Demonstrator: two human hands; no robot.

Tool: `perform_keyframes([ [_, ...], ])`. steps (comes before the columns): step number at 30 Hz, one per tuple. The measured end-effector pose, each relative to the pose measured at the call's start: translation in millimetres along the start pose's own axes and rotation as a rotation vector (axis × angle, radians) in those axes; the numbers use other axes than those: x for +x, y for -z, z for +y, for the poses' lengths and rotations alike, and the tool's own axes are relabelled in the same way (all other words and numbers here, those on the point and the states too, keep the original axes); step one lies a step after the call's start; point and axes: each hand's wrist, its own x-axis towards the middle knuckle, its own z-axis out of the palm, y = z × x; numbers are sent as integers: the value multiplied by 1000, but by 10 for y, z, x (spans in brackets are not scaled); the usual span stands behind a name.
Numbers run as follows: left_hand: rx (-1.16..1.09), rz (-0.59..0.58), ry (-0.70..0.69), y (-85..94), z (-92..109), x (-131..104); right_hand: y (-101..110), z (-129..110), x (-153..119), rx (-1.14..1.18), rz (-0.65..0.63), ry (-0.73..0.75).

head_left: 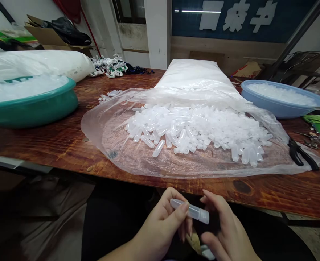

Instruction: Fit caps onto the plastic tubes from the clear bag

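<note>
Translucent tube (195, 211), pinched between thumb and fingers of the left hand (161, 221), sits above the lap, just before the table (67, 156)! Right hand (226, 226) hangs loosely open, apparently empty, thumb and fingers parted near the tube's wider end. Beyond, loose clear pieces (192, 127) heap on plastic sheeting (113, 145), black-handled tool (301, 154) at its right edge.

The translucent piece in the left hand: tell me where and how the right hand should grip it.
Grip the translucent piece by its wider end, probably best from the right, pinching around it. That end juts free of the left hand toward the right hand, whose thumb and fingers stand apart; the left thumb lies across the piece.
</note>
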Motion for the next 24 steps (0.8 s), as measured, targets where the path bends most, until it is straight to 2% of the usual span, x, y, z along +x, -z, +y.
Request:
perform_keyframes([
  [2,-6,-7,13,-8,-7,-4,-4,17,-50,-48,35,58],
  [5,-17,-37,20,-10,-30,-19,-12,33,-85,90,-70,-57],
  [9,-49,-31,19,-11,-62,-19,-31,28,-45,75,7,-43],
  [12,-65,-39,30,-27,-62,-1,-39,14,-17,225,-139,-244],
  [14,-82,-33,30,-39,-51,9,-47,0,-11,303,-131,-330],
  [16,-59,-36,27,-42,-42,3,-68,-26,-1,334,-85,-349],
  [17,-26,-46,22,-38,-43,-9,-82,-44,9,397,-120,-388],
  [21,180,-144,-67,9,-66,-108,-129,-132,72,918,-508,-798],
  [23,284,-173,-116,36,-64,-157,-104,-151,98,945,-541,-942],
  [24,345,-168,-137,47,-55,-170,-71,-146,112,852,-514,-932],
])
